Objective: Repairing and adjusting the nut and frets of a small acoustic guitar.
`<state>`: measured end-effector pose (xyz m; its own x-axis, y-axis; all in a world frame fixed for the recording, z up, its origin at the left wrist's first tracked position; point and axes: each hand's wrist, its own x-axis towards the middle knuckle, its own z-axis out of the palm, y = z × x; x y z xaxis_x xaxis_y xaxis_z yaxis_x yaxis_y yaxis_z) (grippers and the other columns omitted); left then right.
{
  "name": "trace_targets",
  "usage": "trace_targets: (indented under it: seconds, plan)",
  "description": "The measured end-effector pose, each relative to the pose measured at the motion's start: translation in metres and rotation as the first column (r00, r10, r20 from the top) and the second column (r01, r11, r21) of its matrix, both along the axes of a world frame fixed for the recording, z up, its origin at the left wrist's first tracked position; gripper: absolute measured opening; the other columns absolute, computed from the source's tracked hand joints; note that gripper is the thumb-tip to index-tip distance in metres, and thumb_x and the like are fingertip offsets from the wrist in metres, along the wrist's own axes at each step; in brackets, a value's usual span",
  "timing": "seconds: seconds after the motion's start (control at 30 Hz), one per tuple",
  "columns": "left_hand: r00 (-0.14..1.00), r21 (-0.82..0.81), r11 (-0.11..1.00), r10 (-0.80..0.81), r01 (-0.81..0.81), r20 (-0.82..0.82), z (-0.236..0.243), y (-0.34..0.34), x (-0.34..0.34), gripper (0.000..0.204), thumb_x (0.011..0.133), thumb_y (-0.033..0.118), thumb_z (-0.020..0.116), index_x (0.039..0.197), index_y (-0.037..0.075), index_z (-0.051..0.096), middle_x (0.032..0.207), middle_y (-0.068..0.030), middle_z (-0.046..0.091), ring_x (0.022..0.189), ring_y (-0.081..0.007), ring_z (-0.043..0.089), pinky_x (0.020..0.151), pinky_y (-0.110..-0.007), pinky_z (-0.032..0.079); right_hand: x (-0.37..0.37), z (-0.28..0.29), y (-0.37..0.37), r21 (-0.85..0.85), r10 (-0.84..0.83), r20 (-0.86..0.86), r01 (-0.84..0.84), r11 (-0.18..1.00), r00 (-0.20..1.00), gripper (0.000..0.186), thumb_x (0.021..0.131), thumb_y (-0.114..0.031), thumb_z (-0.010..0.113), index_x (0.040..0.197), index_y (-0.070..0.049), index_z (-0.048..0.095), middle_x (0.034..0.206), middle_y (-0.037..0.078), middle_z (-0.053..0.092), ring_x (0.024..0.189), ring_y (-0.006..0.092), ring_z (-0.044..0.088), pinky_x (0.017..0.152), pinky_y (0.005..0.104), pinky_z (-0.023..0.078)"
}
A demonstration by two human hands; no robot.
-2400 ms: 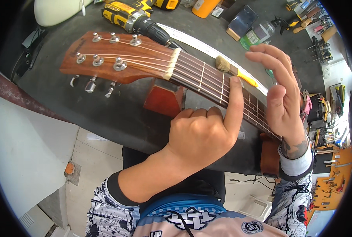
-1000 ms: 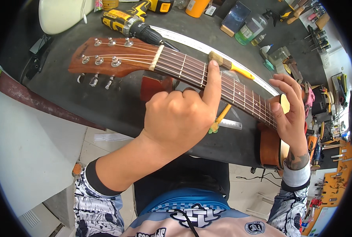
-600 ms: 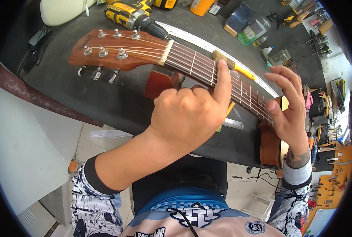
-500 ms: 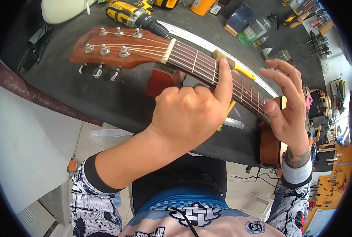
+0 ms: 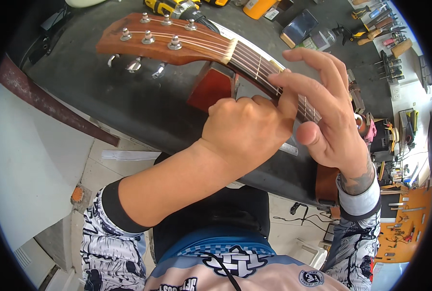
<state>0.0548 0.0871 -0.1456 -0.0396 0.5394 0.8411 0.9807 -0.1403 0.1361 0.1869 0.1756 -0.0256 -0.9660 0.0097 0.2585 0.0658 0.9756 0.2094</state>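
An acoustic guitar's wooden headstock (image 5: 119, 43) points left, with its strung fretboard (image 5: 254, 60) running diagonally right over a red block (image 5: 210, 87). My left hand (image 5: 242, 128) is at the neck, index finger reaching onto the fretboard, other fingers curled out of sight, so anything inside them is hidden. My right hand (image 5: 332, 116) is open over the fretboard, fingers spread and bent, one fingertip overlapping my left index finger; whether they touch, I cannot tell. A steel ruler (image 5: 289, 149) lies beneath the neck.
Behind the guitar are a yellow-black drill (image 5: 160, 6), an orange container (image 5: 255, 7), a propped phone (image 5: 298, 26) and a spray bottle (image 5: 321, 39). Hand tools hang on the right wall and on an orange pegboard (image 5: 409, 223). A floor and white panel show at left.
My right hand has moved up and left along the neck, toward my left index finger. The guitar and left hand appear higher and further right in the picture.
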Motion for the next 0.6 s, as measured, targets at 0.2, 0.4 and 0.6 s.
trace_targets:
  seconds: [0.2, 0.4, 0.6]
  plan:
    - [0.998, -0.003, 0.999, -0.037, 0.037, 0.047, -0.0004, -0.0003, 0.0005, 0.029, 0.079, 0.02, 0.067, 0.097, -0.002, 0.064, 0.052, -0.0039, 0.061, 0.043, -0.0174, 0.065, 0.037, -0.036, 0.05, -0.0027, -0.0017, -0.0028, -0.006, -0.005, 0.014, 0.005, 1.0, 1.0, 0.08, 0.099, -0.074, 0.035, 0.123, -0.006, 0.07, 0.137, 0.023, 0.056, 0.125, 0.0403, 0.05, 0.108, 0.0498, 0.039]
    - [0.998, -0.058, 0.997, -0.056, 0.059, 0.043, -0.0003, -0.0022, -0.0002, 0.022, 0.079, 0.019, 0.067, 0.09, 0.001, 0.061, 0.053, -0.0044, 0.062, 0.044, -0.0192, 0.067, 0.037, -0.037, 0.05, -0.0041, -0.0043, -0.0043, -0.001, -0.019, 0.0, 0.019, 1.0, 1.0, 0.079, 0.1, -0.073, 0.035, 0.124, -0.005, 0.069, 0.137, 0.023, 0.056, 0.126, 0.0406, 0.049, 0.108, 0.0496, 0.039]
    - [0.994, -0.078, 0.993, -0.087, 0.092, 0.065, 0.0018, -0.0038, 0.0, 0.022, 0.079, 0.019, 0.067, 0.091, 0.001, 0.06, 0.055, -0.0054, 0.063, 0.046, -0.0201, 0.067, 0.037, -0.037, 0.05, -0.0038, -0.0045, -0.005, 0.012, -0.021, -0.006, 0.021, 1.0, 1.0, 0.08, 0.1, -0.073, 0.035, 0.125, -0.005, 0.068, 0.138, 0.022, 0.055, 0.126, 0.0406, 0.049, 0.108, 0.0492, 0.039]
